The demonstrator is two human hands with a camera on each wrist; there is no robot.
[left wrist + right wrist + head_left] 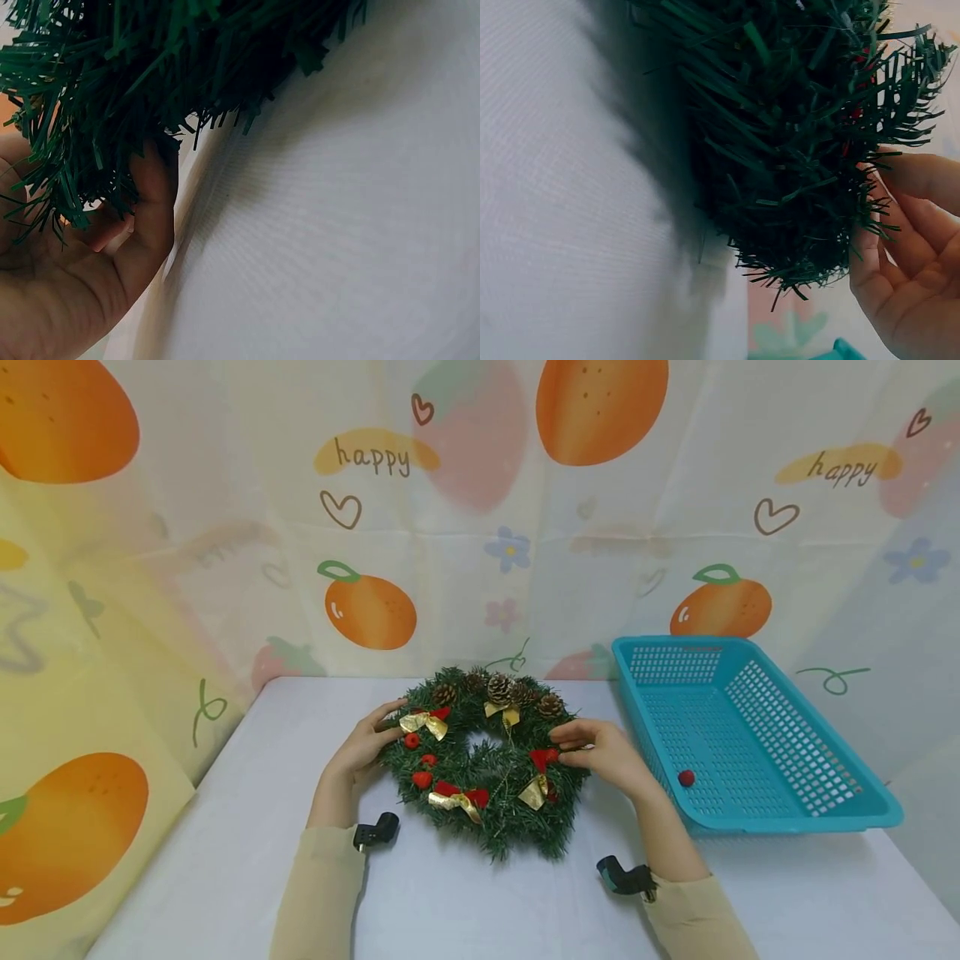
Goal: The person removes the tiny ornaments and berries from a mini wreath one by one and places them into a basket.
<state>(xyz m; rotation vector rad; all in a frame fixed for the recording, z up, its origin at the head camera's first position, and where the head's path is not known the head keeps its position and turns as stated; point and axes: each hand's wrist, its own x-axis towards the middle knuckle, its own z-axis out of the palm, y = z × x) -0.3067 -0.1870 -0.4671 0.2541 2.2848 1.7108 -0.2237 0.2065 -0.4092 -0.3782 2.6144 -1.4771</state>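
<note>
A green wreath (517,827) lies on the white table, decorated with pinecones (498,689), red berries (422,779) and red-and-gold bows (457,802). My left hand (362,747) grips its left edge; in the left wrist view the fingers of that hand (82,292) curl round the wreath's needles (150,67). On the opposite side, my right hand (607,760) holds the right edge beside a red bow (538,762). The right wrist view shows this hand (915,277) with its fingers against the wreath (780,150), their tips partly hidden by needles.
A blue perforated basket (810,822) stands at the right of the table (465,910), close to my right forearm. One small red ball (686,778) lies in it. A curtain (465,543) printed with fruit hangs behind the table.
</note>
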